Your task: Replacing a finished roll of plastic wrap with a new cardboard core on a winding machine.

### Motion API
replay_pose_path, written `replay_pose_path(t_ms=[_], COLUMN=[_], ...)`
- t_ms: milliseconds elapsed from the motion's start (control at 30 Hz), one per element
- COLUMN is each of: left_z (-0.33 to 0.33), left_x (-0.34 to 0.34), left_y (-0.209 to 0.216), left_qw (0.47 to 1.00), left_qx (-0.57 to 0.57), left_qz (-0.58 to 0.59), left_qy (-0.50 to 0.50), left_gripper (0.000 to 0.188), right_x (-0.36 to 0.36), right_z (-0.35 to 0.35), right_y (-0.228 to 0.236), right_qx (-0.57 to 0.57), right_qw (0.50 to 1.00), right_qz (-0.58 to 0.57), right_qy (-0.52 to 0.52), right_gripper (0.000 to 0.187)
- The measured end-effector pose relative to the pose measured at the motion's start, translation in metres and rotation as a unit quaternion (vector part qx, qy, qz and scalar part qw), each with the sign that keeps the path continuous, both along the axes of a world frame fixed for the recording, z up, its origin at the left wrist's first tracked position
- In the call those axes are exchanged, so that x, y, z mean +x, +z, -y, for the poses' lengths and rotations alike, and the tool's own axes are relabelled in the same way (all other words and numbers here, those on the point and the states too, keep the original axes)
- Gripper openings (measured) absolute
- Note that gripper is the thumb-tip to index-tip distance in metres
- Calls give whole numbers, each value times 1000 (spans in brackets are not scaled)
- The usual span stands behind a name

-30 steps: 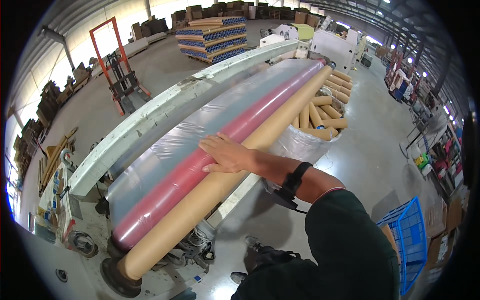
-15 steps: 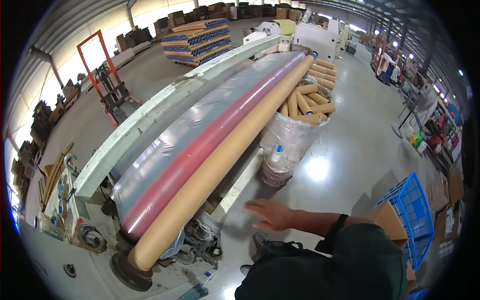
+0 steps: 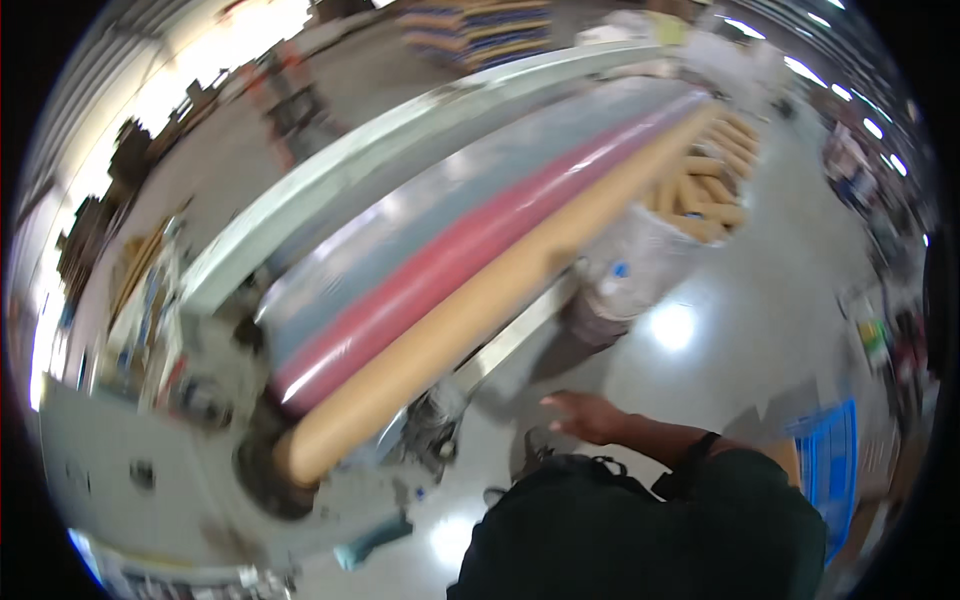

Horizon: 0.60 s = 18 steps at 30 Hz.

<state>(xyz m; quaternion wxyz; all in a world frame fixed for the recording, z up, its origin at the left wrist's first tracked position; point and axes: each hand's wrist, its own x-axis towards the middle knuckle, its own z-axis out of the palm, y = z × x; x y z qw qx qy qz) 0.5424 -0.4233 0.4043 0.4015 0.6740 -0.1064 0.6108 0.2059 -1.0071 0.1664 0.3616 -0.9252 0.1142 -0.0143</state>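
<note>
My right hand (image 3: 585, 416) hangs in the air over the floor, a little blurred. Its fingers reach out to the left with nothing in them. On the machine beside it, the long brown cardboard tube (image 3: 420, 358) lies slantwise from near left to far right, apart from my hand. Along the tube's far side runs a glossy red roller (image 3: 440, 267). Behind that stretches a sheet of clear film (image 3: 370, 243). At its near end the tube meets a dark round holder (image 3: 268, 478). My left hand is out of view.
A plastic-lined bin (image 3: 640, 258) of short cardboard tubes stands beyond my hand. At the right is a blue plastic crate (image 3: 830, 455). A pale beam (image 3: 330, 185) spans the machine's far side. Stacked tubes (image 3: 480, 30) and a blurred orange lift truck (image 3: 295, 110) stand farther back.
My view has swung, so the machine and bin sit farther right and higher in the picture, with more blur. My right hand stays empty, a little farther right in view.
</note>
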Motion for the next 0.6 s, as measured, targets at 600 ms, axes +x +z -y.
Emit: replay_pose_path(t_ms=[600], left_z=[20], left_x=[-27], left_y=[15], left_qw=[999], left_qx=[-42], left_qz=[10], left_qy=[-15], left_gripper=[55], right_x=[32], right_z=[-46], right_y=[-17], right_qx=[55], right_qw=[993], right_qz=[42], right_qy=[98], right_gripper=[51])
